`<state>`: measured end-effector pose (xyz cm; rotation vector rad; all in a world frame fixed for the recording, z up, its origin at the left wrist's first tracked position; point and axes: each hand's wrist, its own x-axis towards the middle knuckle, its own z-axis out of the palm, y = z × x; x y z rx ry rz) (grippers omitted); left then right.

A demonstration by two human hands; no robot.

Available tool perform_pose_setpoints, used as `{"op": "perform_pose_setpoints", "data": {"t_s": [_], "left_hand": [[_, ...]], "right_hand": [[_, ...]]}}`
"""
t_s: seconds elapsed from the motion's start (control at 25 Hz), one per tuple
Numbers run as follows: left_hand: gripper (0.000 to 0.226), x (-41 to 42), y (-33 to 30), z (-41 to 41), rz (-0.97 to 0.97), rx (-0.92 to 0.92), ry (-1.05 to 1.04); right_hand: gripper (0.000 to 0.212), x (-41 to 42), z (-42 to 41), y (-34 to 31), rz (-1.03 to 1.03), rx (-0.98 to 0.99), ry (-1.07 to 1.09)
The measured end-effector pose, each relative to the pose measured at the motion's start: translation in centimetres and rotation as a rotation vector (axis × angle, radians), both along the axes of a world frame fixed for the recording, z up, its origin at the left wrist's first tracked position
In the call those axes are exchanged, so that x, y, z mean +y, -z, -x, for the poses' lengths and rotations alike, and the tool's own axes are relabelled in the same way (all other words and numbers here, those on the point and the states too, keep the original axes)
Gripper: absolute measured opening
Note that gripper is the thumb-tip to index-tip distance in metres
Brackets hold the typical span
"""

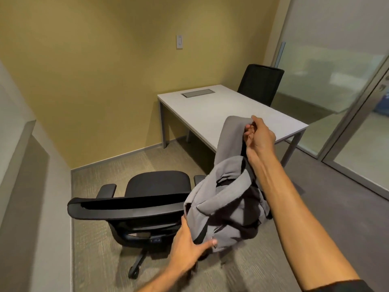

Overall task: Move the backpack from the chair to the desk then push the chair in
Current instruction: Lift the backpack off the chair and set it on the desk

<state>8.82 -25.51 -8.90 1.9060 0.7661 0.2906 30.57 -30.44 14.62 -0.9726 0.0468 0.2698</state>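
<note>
A grey backpack (227, 205) hangs in the air between the black office chair (147, 199) and the white desk (221, 110). My right hand (257, 135) grips its grey strap up high, over the desk's near edge. My left hand (189, 247) cups the bag's lower left corner from below. The chair stands pulled out on the carpet, its seat bare, its backrest toward me. The bag hides the chair's right armrest.
A second black chair (261, 83) stands behind the desk's far side. A yellow wall (105, 81) lies to the left and back, glass partitions (336, 81) to the right. A grey ledge (19, 144) runs along the left. A metal cable hatch (197, 93) sits in the desktop.
</note>
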Motion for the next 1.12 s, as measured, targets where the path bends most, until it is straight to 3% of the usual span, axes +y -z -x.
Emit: {"op": "perform_pose_setpoints", "data": {"t_s": [0.12, 0.2, 0.36, 0.56, 0.72, 0.8, 0.92, 1.0, 1.12], "left_hand": [[0.048, -1.2, -2.1, -3.1, -0.061, -0.187, -0.128], [0.026, -1.2, -4.3, -5.0, -0.047, -0.307, -0.201], [0.017, 0.7, -11.4, -8.8, 0.073, -0.576, -0.321], [0.025, 2.9, -17.1, -12.3, 0.321, -0.649, -0.313], [0.013, 4.7, -21.2, -13.6, 0.534, -0.667, -0.304], [0.02, 5.4, -23.1, -13.7, 0.621, -0.679, -0.258], [0.024, 6.4, -25.0, -13.7, 0.774, -0.71, -0.174], [0.03, 7.6, -26.6, -14.0, 0.84, -0.729, -0.155], [0.04, 9.9, -29.8, -14.9, 0.835, -0.764, -0.171]], "right_hand": [[0.027, -0.3, -1.6, -3.6, 0.0, -0.067, 0.003], [0.028, -1.0, -3.4, -5.4, 0.031, -0.109, 0.014], [0.02, -3.7, -8.4, -7.5, 0.248, -0.233, 0.062], [0.011, -6.6, -13.3, -5.6, 0.574, -0.553, 0.176], [0.02, -7.3, -15.8, -2.6, 0.904, -0.641, -0.26], [0.033, -7.2, -16.1, -1.9, 0.819, -0.622, -0.464], [0.071, -7.7, -15.5, -0.9, 0.426, -0.508, -0.7], [0.091, -8.1, -14.8, 0.2, 0.442, -0.541, -0.792], [0.093, -7.1, -13.8, 1.8, 0.508, -0.7, -0.822]]}}
